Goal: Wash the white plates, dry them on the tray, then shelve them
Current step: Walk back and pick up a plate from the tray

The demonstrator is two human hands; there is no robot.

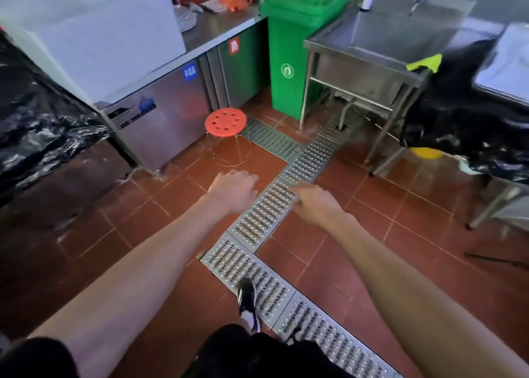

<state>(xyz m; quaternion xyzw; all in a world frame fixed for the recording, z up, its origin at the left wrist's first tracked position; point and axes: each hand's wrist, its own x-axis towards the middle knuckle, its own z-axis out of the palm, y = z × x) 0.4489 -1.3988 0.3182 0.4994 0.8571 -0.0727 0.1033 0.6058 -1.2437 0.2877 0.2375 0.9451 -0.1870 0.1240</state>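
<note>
**Both hands empty, plates way off on the counter**

The left hand (pixel 232 188) and right hand (pixel 313 204) are held out over the floor, fingers loosely relaxed, nothing gripped. The plates (pixel 187 19) are stacked far back on the counter (pixel 217 29), just beside a white box (pixel 114 34). A sink (pixel 380 42) is seen right of a green bin (pixel 294 48).

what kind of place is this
Most likely a commercial kitchen's washing-up area: a freestanding stainless steel sink, a steel counter with under-counter fridge doors, and metal drain grates set into the red tile floor.
</note>
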